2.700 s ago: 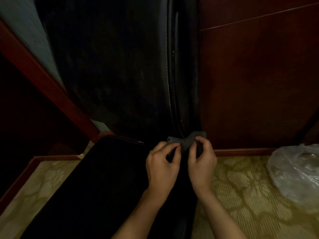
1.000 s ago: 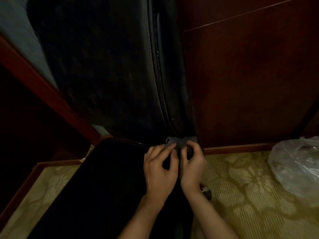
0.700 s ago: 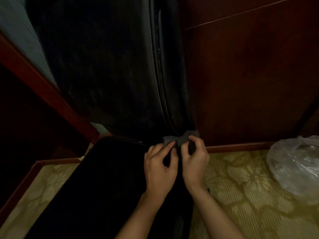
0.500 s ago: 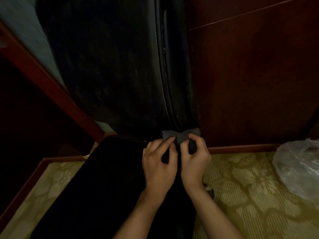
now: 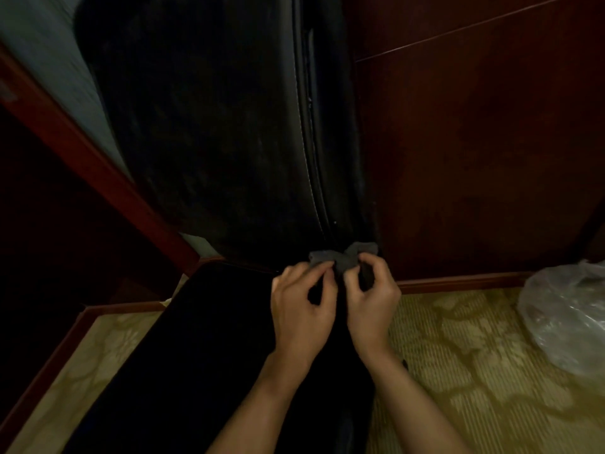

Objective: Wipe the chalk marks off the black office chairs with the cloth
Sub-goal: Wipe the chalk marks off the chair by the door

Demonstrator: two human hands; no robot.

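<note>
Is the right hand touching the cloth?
Touching. The head view shows the right hand pinching the grey cloth between thumb and fingertips.

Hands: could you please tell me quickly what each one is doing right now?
Left hand: pinching the cloth.
Right hand: pinching the same cloth.

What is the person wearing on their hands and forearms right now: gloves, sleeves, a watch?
Nothing that shows. The left hand and right hand are bare, with no gloves, rings or watch visible. Both forearms are uncovered down to the bottom edge of the head view; no sleeve shows. The light is dim, so small details could be missed.
</note>
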